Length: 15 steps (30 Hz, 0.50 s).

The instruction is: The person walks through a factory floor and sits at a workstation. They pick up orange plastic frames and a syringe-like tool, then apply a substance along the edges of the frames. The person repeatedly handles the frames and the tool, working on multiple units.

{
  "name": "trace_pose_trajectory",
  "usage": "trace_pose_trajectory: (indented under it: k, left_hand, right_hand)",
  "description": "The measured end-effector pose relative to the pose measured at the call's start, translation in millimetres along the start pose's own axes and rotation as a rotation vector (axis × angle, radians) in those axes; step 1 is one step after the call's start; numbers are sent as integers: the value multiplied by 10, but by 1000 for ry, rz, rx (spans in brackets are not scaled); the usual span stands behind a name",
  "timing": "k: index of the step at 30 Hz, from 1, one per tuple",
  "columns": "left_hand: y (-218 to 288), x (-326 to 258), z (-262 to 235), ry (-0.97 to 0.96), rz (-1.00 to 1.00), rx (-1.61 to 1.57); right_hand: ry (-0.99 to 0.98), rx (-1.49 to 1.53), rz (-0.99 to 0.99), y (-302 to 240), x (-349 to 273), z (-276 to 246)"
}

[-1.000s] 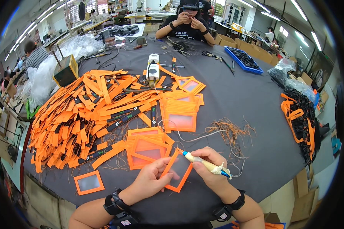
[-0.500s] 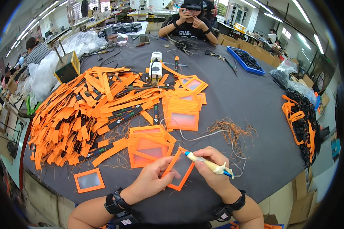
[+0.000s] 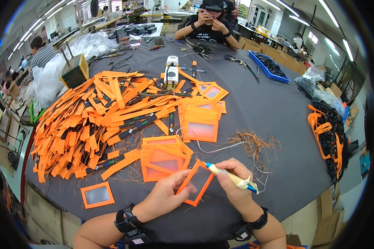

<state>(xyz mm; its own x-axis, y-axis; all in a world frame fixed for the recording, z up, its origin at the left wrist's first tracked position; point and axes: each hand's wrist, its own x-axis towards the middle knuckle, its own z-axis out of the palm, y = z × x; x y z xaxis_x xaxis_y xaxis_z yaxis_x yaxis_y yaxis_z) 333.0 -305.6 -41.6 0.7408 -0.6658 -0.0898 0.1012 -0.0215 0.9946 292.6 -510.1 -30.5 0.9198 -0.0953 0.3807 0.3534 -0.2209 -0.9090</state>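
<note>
My left hand (image 3: 170, 193) pinches the lower left side of an orange-bordered clear window panel (image 3: 205, 191), holding it tilted over the table. My right hand (image 3: 236, 182) is closed round a slim corded pen tool like a soldering iron (image 3: 237, 181), blue with cream wrapping on its grip. The thin tip of that tool is at the panel's top corner; whether they touch I cannot tell. Loose orange threads stick out from the panel's edges. Just beyond my left hand is a stack of similar panels (image 3: 156, 173), and a single panel (image 3: 97, 195) lies further left.
A big heap of orange and black straps (image 3: 83, 128) covers the left. More panels (image 3: 200, 130), a white power strip (image 3: 172, 71) and tangled orange threads (image 3: 253, 143) lie ahead. A blue tray (image 3: 269, 68) stands far right. Across the table a person (image 3: 207, 25) works.
The pen tool's tip and my right hand have shifted slightly rightward along with the panel's top corner. The whole view has also moved a little; both holds stay the same.
</note>
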Motion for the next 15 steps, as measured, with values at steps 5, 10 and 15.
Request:
trace_pose_trajectory:
  k: [5, 10, 15]
  left_hand:
    - [1, -2, -1, -1, 1, -5]
    - [-11, 4, 10, 0, 29, 27]
    - [-28, -6, -6, 3, 38, 74]
  right_hand:
    - [-11, 0, 18, -22, -2, 8]
    - [-24, -20, 2, -19, 2, 2]
    - [4, -18, 23, -45, 5, 8]
